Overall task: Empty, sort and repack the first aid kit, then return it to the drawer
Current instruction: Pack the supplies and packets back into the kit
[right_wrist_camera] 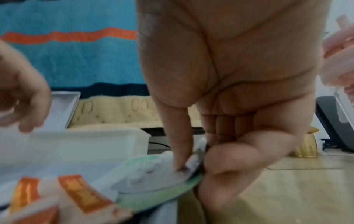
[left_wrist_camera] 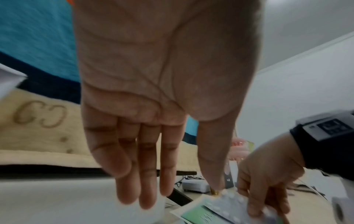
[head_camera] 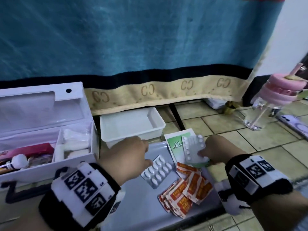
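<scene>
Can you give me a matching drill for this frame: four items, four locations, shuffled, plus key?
Items
1. silver blister pack of oval white tablets
2. orange-and-white sachets
3. clear blister sheet of round white pills
4. pink flat carton

Locations
A. inside the open white first aid box
B. pinched in the right hand
C. by the left hand fingertips, on the grey lid
D. heaped at the lid's near right

Pairs: 1-C, 2-D, 3-B, 4-A
</scene>
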Tool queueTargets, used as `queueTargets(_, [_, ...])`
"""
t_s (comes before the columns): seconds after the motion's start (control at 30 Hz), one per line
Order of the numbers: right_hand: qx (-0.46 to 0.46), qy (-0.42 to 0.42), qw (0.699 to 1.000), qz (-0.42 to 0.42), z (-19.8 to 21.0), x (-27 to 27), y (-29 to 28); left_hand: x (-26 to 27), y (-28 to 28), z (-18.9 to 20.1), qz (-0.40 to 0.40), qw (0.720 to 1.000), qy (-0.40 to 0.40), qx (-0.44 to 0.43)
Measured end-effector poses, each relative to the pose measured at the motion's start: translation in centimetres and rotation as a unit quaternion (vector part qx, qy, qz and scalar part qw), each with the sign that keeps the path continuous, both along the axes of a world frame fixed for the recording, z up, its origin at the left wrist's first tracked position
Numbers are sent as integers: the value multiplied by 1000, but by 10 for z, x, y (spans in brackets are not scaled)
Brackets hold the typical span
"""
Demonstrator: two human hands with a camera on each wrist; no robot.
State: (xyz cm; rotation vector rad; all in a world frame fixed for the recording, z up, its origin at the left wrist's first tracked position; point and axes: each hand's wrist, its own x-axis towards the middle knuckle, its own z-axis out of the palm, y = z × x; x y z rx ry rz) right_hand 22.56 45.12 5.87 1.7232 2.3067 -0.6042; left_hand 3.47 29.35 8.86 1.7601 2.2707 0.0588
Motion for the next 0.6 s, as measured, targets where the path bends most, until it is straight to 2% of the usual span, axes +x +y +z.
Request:
queueTargets(0.07, [-21,36,999,-17,2,2,4,12,10,-4,-33,998,24,-40])
queueTargets(0.13, [7,47,999,-26,4,4,5,24,20,-9,-55,994,37,-85])
queueTargets(0.23, [56,53,997,-18,6,7,5,36,30,-18,-58,989,25,-132])
queueTargets(0.37, [40,103,994,-15,19,6,5,41,33,-22,-50,986,-6,-158])
queueTargets(0.5, [51,153,987,1,37,2,1,34,29,-23,-38,989,25,-138])
queueTargets(0.6, [44,171,984,16,46,-6,-7,24,19,-27,1,995,-19,-98])
